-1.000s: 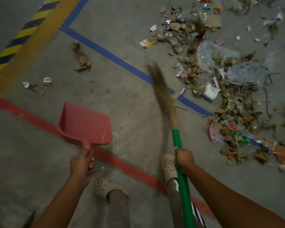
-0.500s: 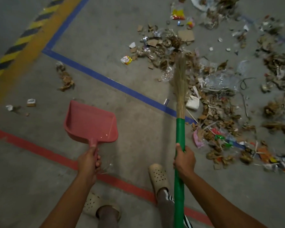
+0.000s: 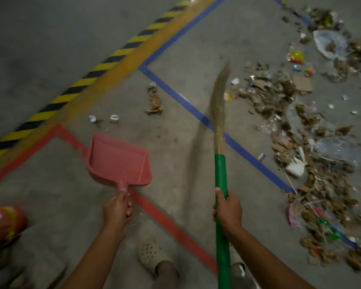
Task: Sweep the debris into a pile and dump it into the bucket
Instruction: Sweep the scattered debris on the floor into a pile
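Observation:
My left hand grips the handle of a pink dustpan, held out over the concrete floor with nothing in it. My right hand grips the green handle of a straw broom; its bristles point away from me, just left of the debris. A wide spread of debris, made of cardboard scraps, dry leaves, clear plastic and wrappers, covers the floor on the right. A few stray bits lie left of the blue line. A red bucket shows at the left edge, partly cut off.
Blue tape, red tape and a yellow-black hazard stripe mark the floor. My foot in a beige clog stands between my arms. Two small scraps lie near the red corner.
The view has swung left, so the debris sits further right and the red bucket has come into sight. The broom head has moved left, off the debris. Both hands keep their holds.

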`<state>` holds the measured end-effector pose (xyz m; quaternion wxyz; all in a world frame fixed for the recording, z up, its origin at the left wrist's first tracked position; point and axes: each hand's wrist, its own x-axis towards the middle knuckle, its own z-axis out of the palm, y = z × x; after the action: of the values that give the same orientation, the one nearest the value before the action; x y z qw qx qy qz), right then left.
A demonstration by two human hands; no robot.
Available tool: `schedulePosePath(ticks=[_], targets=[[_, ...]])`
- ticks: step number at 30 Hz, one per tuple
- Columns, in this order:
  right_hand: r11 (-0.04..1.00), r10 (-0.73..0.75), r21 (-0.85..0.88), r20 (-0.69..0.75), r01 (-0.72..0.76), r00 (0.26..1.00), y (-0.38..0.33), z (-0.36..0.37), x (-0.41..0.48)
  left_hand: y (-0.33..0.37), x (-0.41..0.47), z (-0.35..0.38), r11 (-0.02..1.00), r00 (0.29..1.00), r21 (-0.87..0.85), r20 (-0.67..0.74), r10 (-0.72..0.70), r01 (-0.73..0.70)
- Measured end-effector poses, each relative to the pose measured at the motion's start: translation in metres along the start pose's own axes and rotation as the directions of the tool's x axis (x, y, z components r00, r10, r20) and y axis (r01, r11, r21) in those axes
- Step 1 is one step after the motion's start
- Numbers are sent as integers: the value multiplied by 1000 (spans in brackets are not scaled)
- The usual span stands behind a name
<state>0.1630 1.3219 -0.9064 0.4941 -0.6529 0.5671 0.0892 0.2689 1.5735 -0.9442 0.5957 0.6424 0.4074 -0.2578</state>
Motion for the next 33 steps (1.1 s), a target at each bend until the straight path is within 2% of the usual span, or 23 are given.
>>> schedulePosePath(ticks=[5, 9, 13, 17, 18, 20, 23, 25, 29, 33], targets=[[986, -49, -144, 239, 85, 970, -32, 100, -34, 22, 29, -81, 997, 992, -80, -122, -6, -3], [922, -127, -292, 394, 255, 910, -49, 179, -48, 37, 53, -123, 993, 980, -118, -198, -25, 1], [808, -111, -429, 562, 403, 820, -72, 248, -37, 42, 72, -149, 984, 969, -176, -240, -49, 6], [737, -10, -520, 631, 433, 776, -87, 305, 5, 48, 89, -156, 976, 956, -218, -286, -72, 8], [740, 17, -538, 615, 404, 789, -87, 313, 17, 49, 94, -154, 977, 954, -211, -292, -69, 6], [828, 80, -507, 527, 238, 846, -83, 316, 40, 52, 103, -147, 984, 954, -178, -290, -71, 19], [932, 195, -352, 305, -79, 932, -74, 297, 61, 58, 117, -127, 990, 960, -135, -270, -76, 40], [946, 240, -262, 161, -193, 957, -64, 279, 76, 64, 123, -109, 991, 968, -121, -239, -79, 51], [947, 300, -92, -95, -309, 949, -50, 238, 108, 87, 126, -67, 996, 983, -73, -174, -58, 46], [948, 316, 115, -258, -295, 913, -80, 191, 109, 116, 120, -25, 1000, 993, -7, -117, -15, 14]])
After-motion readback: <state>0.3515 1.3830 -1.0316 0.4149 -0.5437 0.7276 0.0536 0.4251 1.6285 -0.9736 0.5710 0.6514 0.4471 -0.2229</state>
